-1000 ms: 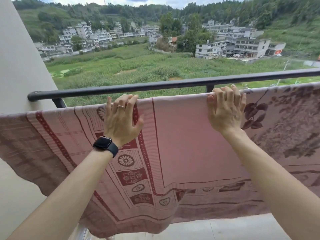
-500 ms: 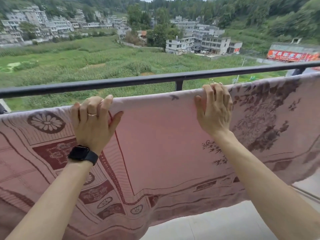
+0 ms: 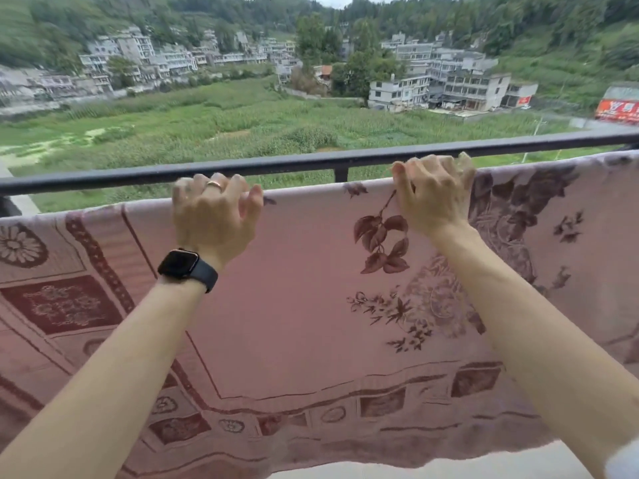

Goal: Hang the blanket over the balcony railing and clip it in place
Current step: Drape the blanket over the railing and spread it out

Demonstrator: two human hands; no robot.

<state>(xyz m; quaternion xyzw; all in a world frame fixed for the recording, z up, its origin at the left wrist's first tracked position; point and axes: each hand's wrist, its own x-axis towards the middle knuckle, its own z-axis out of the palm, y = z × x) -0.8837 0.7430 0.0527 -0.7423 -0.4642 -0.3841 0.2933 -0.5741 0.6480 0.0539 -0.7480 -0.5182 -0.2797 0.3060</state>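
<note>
outdoors, holding up the pink patterned blanket [image 3: 311,305] by its top edge, on the near side of the black railing [image 3: 276,164] and just under it. clutching that edge with the left grip [image 3: 214,216], fingers [image 3: 238,186] curled over; likewise with the right grip [image 3: 432,198], well apart. wearing a black watch [image 3: 179,264] and ring [image 3: 215,184] on the left.
</note>
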